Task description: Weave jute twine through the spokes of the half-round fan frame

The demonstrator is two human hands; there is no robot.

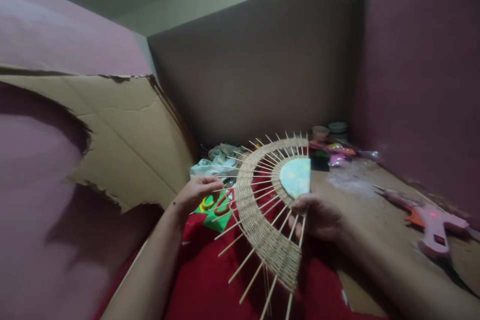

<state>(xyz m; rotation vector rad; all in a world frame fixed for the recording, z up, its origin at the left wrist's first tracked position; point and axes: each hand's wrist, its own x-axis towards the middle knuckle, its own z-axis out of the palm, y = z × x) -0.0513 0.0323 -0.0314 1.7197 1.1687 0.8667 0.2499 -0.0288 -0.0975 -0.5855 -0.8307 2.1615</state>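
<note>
A half-round woven fan [258, 215] of thin sticks and twisted natural cord is held up in front of me. Its sticks spread outward past the wide woven band, with bare gaps between that band and the small inner one. Pale blue patterned fabric covers the half-circle centre [295, 178]. My right hand [318, 216] grips the fan near its straight edge, thumb by the fabric and fingers behind the sticks. Beside the outer stick tips on the left, my left hand [200, 192] is closed in a pinch; whatever lies between those fingertips is too small to make out.
On the right, a pink hot glue gun [435, 225] lies on a brown board [360, 255]. Red cloth [202, 270] spreads below the fan. Orange-handled scissors [224, 203], green pieces [217, 221] and crumpled fabric [212, 167] sit behind. Torn cardboard [127, 135] stands left.
</note>
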